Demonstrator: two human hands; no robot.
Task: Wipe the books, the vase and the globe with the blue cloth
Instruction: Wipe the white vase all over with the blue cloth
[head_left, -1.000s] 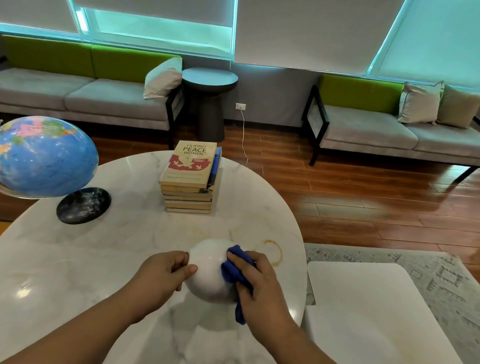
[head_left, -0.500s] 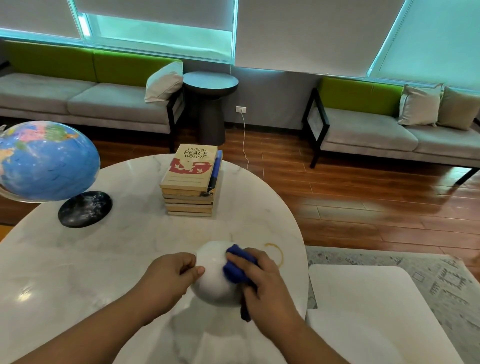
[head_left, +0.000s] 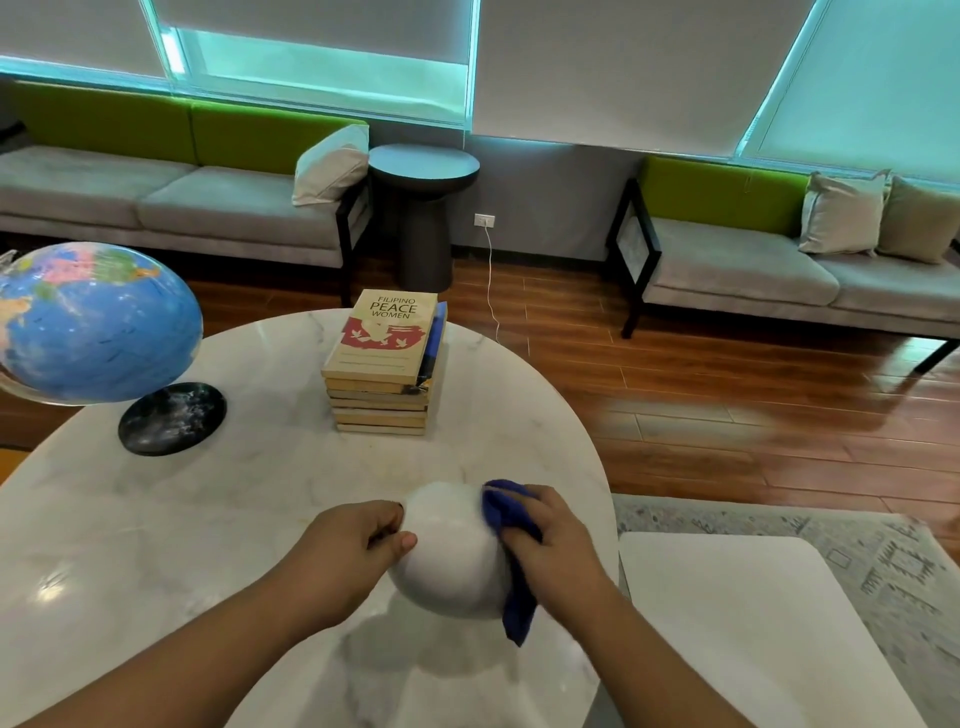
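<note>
Vase (head_left: 447, 551) on the near part of the tabletop (head_left: 208, 519), braced by the curled fingers (head_left: 387, 514) of the left hand (head_left: 348, 551) so that the right hand (head_left: 556, 540), gripping the bunched blue cloth (head_left: 506, 512), can rub its right flank; books (head_left: 387, 358) and globe (head_left: 98, 322) stand well behind

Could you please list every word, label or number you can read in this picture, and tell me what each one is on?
"FILIPINO PEACE WOMEN": on the cover of the top book.
Small lines lower on that cover: too small to read.
Map labels on the globe: too blurred to read.
Nothing else is legible.
</note>
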